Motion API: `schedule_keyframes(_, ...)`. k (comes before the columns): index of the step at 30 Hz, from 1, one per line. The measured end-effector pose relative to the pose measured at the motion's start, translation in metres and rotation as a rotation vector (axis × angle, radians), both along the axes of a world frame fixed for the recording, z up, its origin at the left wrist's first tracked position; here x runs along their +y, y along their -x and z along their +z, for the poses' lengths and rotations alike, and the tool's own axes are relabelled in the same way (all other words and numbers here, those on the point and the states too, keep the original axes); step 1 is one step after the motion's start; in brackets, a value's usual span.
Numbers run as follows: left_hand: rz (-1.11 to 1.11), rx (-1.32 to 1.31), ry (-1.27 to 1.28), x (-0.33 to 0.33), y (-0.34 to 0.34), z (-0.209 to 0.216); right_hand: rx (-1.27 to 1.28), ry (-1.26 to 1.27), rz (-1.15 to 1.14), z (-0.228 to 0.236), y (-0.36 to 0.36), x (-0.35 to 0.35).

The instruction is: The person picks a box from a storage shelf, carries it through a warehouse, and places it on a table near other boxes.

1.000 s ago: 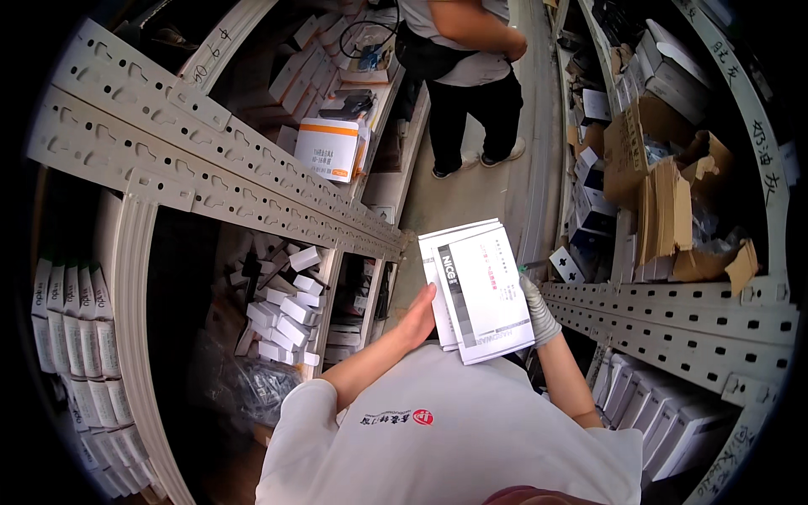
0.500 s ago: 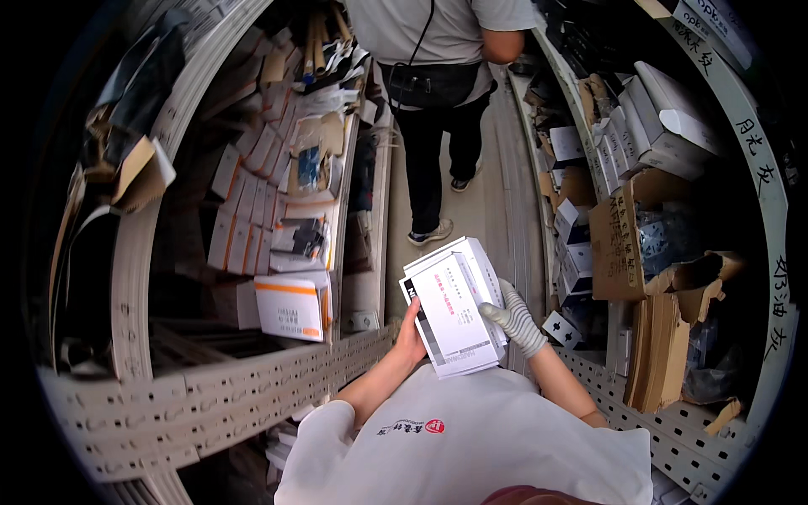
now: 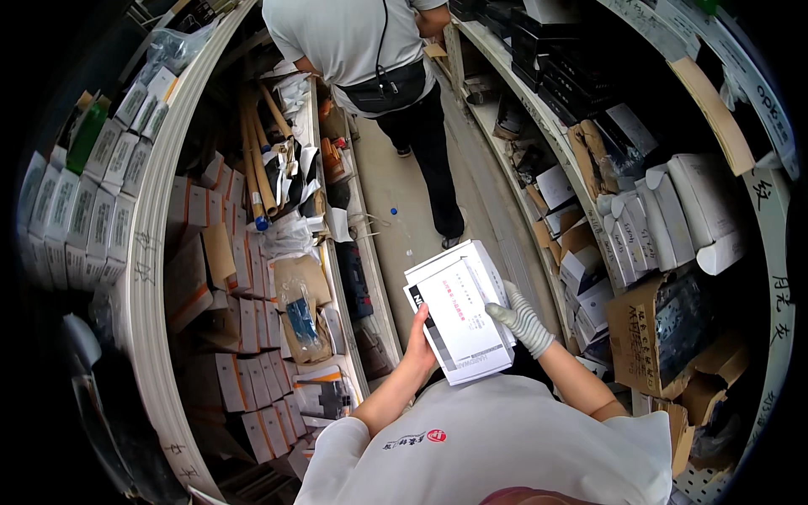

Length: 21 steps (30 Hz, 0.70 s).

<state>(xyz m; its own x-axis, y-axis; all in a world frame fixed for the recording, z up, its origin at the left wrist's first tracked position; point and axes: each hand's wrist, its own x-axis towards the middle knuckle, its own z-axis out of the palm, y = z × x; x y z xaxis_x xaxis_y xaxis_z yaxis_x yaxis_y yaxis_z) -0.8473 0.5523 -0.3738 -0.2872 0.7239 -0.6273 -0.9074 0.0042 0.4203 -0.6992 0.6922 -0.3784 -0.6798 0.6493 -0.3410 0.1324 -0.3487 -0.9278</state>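
The open carton [image 3: 637, 337] on the right-hand shelf [image 3: 561, 135] now sits lower in my view and the cardboard tubes [image 3: 255, 160] show on the left, so I judge that I have moved along the aisle. The co-worker [image 3: 353, 59] ahead appears further left. My gloved right hand [image 3: 526, 321] has its thumb across the top of the white boxes [image 3: 471, 341], no longer just at their side; my bare left hand [image 3: 419, 338] stays clamped on the opposite edge. The stack is before my shirt [image 3: 505, 433], still being carried.
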Motion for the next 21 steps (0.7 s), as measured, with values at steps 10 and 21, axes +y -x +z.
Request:
schedule_keyframes(10,0.111,0.18,0.204,0.149,0.144,0.008,0.085,0.32,0.363,-0.007,0.182,0.191)
schedule_keyframes(21,-0.004,0.34,0.168,0.295,0.304,-0.002,0.118,0.417,0.509,0.013,0.381,0.375)
